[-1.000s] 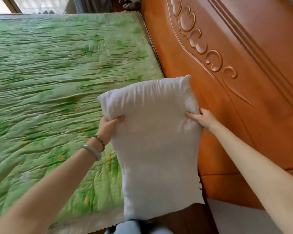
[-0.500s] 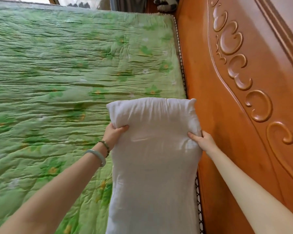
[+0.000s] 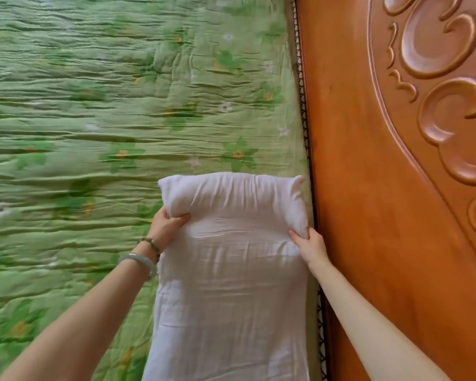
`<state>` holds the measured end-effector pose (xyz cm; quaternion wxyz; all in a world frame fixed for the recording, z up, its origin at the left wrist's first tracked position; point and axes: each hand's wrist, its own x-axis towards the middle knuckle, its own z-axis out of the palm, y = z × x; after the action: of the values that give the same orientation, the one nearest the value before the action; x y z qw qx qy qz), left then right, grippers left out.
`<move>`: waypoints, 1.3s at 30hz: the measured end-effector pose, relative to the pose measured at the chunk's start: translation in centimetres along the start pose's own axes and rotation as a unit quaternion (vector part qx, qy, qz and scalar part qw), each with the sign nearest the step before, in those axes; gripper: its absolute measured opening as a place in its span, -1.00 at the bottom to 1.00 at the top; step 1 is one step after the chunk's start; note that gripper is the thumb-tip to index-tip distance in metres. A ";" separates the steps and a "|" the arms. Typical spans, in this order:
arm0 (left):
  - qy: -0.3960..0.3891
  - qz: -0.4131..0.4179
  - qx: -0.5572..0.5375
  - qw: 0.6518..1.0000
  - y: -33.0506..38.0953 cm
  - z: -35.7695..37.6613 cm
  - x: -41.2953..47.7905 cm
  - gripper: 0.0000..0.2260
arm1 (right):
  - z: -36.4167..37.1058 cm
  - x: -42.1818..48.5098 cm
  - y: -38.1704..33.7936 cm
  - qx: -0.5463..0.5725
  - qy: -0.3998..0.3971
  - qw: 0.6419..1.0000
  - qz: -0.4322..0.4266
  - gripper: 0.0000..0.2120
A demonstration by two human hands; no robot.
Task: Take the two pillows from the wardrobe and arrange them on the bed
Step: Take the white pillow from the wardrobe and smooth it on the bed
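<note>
I count one white pillow [image 3: 228,270], one bed [image 3: 107,105], one headboard [image 3: 368,188], two bracelets [image 3: 142,261], and my two hands.

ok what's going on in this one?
A person is holding a white pillow with both hands on a green floral quilt, right beside the wooden headboard. The left hand pinches its left edge and the right hand its right edge, both near the far end. Only this one pillow is in view; a second is not visible.

Both arms outstretched, fingers [image 3: 180,218] pinched closed.
</note>
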<state>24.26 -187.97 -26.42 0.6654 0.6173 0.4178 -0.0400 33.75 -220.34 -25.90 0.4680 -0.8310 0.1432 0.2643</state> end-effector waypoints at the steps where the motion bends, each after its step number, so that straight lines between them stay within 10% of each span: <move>1: 0.012 0.000 0.002 1.000 -0.4 0.1 0.6 -0.79 | 0.5 0.7 0.4 0.008 -0.002 1.000 0.003 -0.70; 9: -0.084 -0.122 -0.130 0.980 -0.4 -1.5 6.4 -0.46 | 0.5 7.9 -2.0 0.179 -0.006 0.977 0.115 -0.02; 15: 0.140 -0.118 -0.066 0.981 1.4 0.0 10.6 -0.57 | 3.0 13.1 -6.8 0.135 0.058 0.985 0.092 -0.72; 21: 0.257 0.070 -0.120 0.956 3.9 -0.1 12.0 -0.60 | 1.6 16.1 -8.2 0.210 0.195 0.958 0.011 -0.90; 25: 0.297 0.047 -0.112 0.947 3.6 -2.9 12.6 -0.71 | 0.0 17.1 -8.1 0.127 0.255 0.959 -0.002 -0.84; 29: 0.201 0.028 -0.065 0.977 2.0 -3.9 13.1 -0.81 | 3.2 17.0 -8.5 -0.060 0.081 0.994 -0.049 -0.77; 34: 0.152 -0.025 0.010 0.988 2.5 -2.7 13.6 -0.71 | 7.0 16.7 -9.1 0.094 -0.016 0.994 0.059 -0.66; 39: 0.238 0.058 -0.003 0.970 2.3 -2.0 13.7 -0.66 | 6.0 16.7 -7.7 0.038 0.143 0.989 -0.023 -0.63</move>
<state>33.41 -179.38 -32.63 0.5498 0.6306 0.5276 0.1475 49.30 -211.06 -32.60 0.4796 -0.8451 0.1994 0.1265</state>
